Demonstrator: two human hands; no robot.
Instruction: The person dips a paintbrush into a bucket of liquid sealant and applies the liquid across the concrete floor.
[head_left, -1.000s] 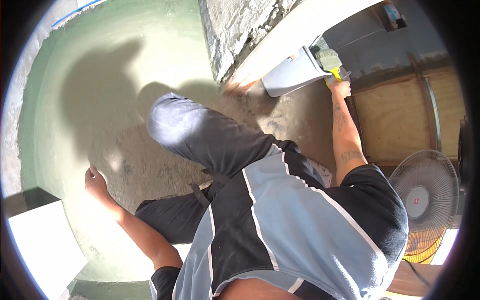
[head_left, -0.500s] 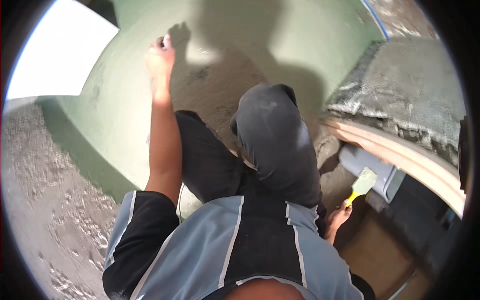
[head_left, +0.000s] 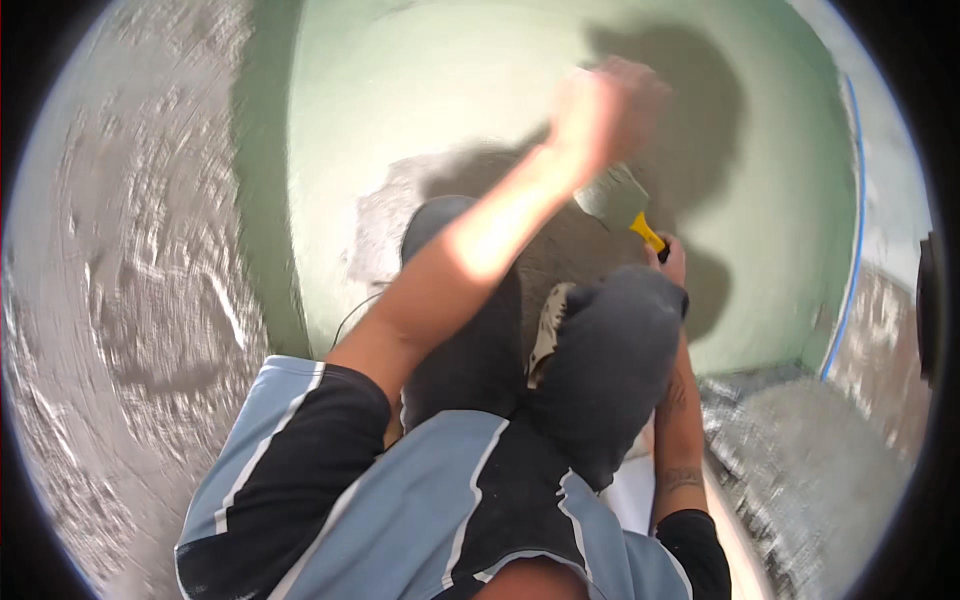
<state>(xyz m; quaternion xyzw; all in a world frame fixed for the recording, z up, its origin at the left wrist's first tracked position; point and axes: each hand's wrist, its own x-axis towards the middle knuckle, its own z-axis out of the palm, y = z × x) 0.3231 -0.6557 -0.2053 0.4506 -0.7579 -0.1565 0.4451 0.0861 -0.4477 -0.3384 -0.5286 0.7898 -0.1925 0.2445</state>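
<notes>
My right hand (head_left: 672,262) is closed round the yellow handle of a putty knife (head_left: 612,196), just beyond my right knee. Its broad blade points up and left, smeared with a pale green-grey coat. My left hand (head_left: 608,112) reaches across in front of me, above and close to the blade. Motion smears its fingers, so what it holds, if anything, cannot be made out. Both hands are over a pale green coated surface (head_left: 420,90) with a bare grey-brown patch (head_left: 385,205) in it.
Rough, shiny grey material (head_left: 140,300) covers the left side. A blue tape line (head_left: 856,200) edges the green area at the right. A grey, plastic-covered ledge (head_left: 800,450) lies at the lower right. My knees (head_left: 610,350) are bent up between my arms.
My left hand has swung right across the front. My right hand has brought the putty knife up from low beside the box to the green surface. The view has turned to the right.
</notes>
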